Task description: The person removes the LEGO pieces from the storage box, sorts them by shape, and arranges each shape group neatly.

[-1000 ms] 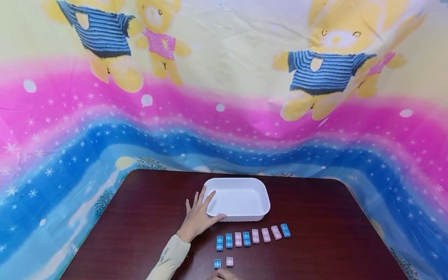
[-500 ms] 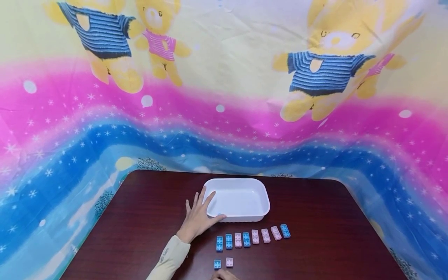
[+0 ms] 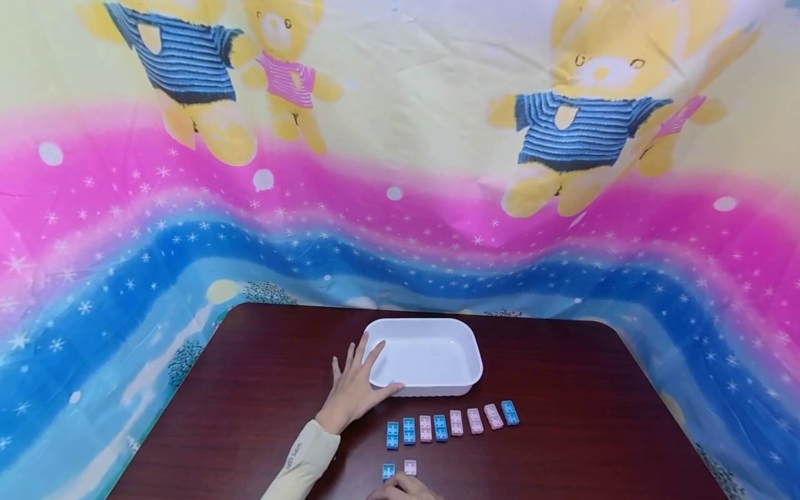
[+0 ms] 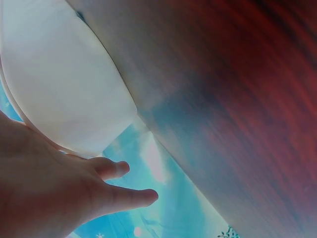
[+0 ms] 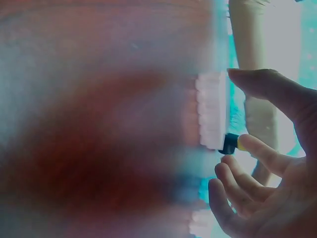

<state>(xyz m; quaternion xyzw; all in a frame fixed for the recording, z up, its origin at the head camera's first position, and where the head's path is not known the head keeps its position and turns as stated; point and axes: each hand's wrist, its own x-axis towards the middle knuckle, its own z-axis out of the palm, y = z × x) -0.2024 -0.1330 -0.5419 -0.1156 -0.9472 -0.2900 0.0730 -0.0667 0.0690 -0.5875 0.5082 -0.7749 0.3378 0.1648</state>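
In the head view, my left hand (image 3: pixel 356 389) rests on the left end of a white rectangular tray (image 3: pixel 428 389), with its fingers spread over the rim. The left wrist view shows part of that hand beside the pale tray wall (image 4: pixel 64 84). My right hand (image 3: pixel 403 489) is low at the bottom edge of the head view, fingertips right by a small blue toy brick (image 3: pixel 389 470) and a small pink toy brick (image 3: pixel 410 467). In the right wrist view, the thumb and forefinger stand apart, and a small dark piece (image 5: pixel 229 144) shows at the forefinger's tip.
A row of several longer toy bricks, among them a blue one (image 3: pixel 392 435) and a pink one (image 3: pixel 475 421), lies in front of the tray. The dark wooden table (image 3: pixel 562 389) ends at a bear-patterned cloth (image 3: pixel 400 229) behind.
My right hand has moved slightly up the table and now overlaps the lower edge of the small blue brick. The left hand, tray and bricks stay in place.
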